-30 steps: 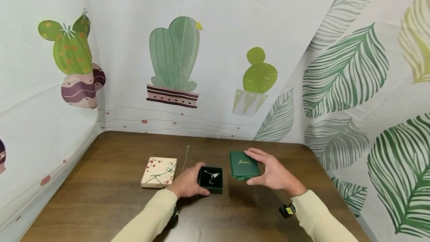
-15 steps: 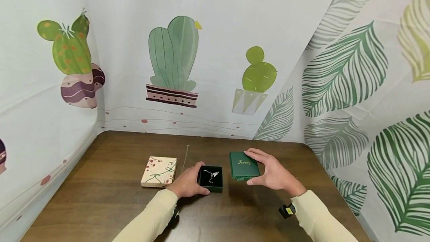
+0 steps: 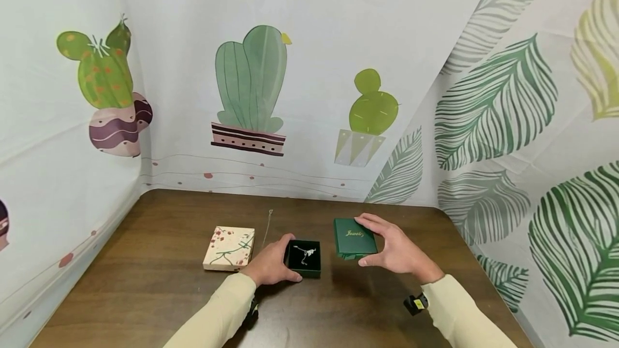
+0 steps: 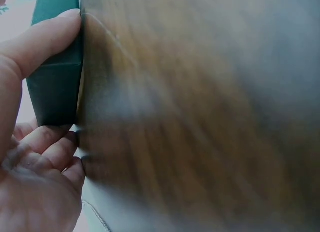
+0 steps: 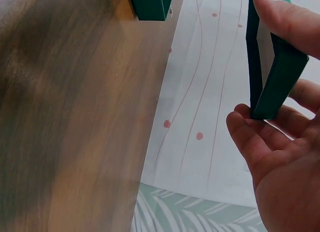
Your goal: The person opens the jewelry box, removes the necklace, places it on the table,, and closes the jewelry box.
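On the table stands a dark green jewelry box base (image 3: pixel 307 271), its inside black. A silver chain with a small pendant (image 3: pixel 308 252) lies in it. My left hand (image 3: pixel 268 263) grips the base from its left side, thumb at the near edge and fingers at the far edge. My right hand (image 3: pixel 396 248) holds the green lid (image 3: pixel 354 236), marked "Jewelry" in gold, above the table to the right of the base. In the right wrist view the lid (image 5: pixel 282 74) shows its hollow underside, pinched between thumb and fingers.
A cream box with red blossoms and a green bow print (image 3: pixel 229 247) lies left of my left hand. A thin chain (image 3: pixel 268 227) stretches across the table (image 3: pixel 169 262) behind that hand. Printed cloth (image 3: pixel 309 69) hangs behind the table and along its sides.
My right hand has shifted slightly to the right with the lid. The left hand and the box base stay in place.
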A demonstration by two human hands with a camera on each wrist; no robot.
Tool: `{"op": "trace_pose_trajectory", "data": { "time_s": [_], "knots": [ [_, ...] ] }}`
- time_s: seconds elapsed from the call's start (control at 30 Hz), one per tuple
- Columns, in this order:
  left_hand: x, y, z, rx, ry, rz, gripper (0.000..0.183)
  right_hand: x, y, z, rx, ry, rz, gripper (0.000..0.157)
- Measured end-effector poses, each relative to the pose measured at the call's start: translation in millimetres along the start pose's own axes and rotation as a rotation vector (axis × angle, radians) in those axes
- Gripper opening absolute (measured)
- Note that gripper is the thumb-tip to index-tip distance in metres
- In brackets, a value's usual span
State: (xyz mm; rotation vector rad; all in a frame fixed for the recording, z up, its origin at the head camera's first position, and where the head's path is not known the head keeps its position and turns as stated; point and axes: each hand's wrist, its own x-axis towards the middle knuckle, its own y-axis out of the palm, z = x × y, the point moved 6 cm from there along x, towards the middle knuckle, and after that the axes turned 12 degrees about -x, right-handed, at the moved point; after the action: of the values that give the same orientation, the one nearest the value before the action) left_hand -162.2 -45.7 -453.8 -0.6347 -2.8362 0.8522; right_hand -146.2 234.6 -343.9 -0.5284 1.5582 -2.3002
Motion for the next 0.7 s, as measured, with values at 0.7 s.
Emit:
{"op": "trace_pose_trajectory", "data": {
  "time_s": [0.7],
  "knots": [
    [0.0,-1.9,-4.6,-0.019,0.017,0.011,0.094,0.1,-0.5,-11.1,0.002,0.027,0.011,0.092]
  ]
}}
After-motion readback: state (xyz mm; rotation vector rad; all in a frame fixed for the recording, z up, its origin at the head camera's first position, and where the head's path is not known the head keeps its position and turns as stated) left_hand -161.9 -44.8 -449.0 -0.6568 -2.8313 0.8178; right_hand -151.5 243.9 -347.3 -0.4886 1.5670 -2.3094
